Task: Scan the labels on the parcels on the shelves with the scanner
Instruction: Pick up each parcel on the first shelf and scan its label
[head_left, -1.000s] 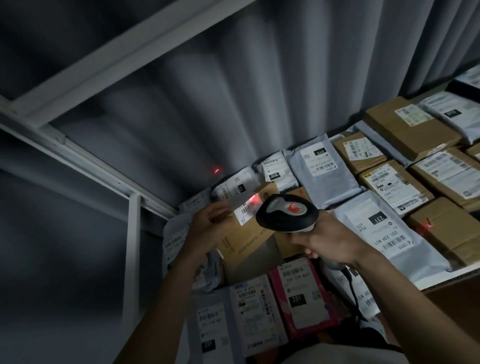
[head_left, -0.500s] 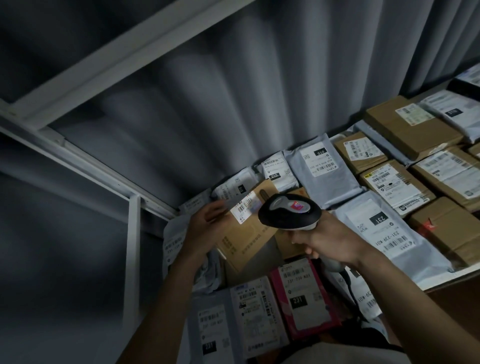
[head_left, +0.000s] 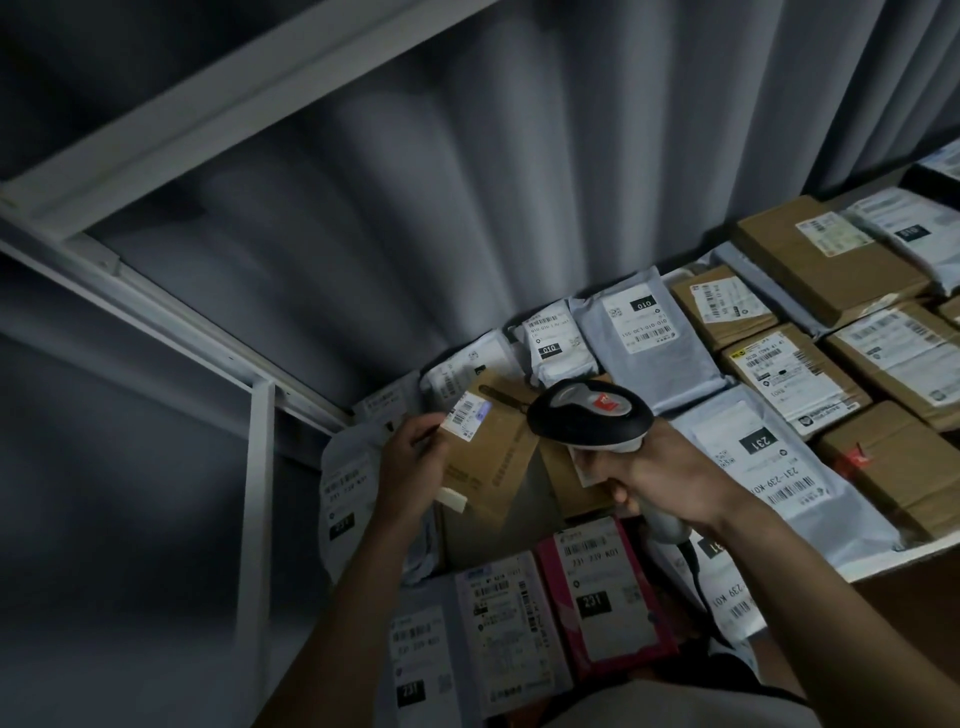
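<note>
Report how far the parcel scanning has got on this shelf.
Done: no parcel shows any mark of having been scanned, so that cannot be told. In hand: the left hand tilts up a brown box while the right hand aims the scanner at its label. Left: unclear, possibly the grey bags and boxes beyond.

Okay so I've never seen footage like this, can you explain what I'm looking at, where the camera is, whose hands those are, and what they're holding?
The one picture comes from a camera worn on a person's head, looking forward and down at their own arms. There is no robot here.

The left hand holds a brown cardboard box tilted up, with its white barcode label facing the camera. The right hand grips a handheld barcode scanner, its head pointing towards that label.

Around them, a white metal shelf carries many parcels: grey mailer bags, more brown boxes, all labelled. Lower down lies a pink parcel. A grey curtain hangs behind.
</note>
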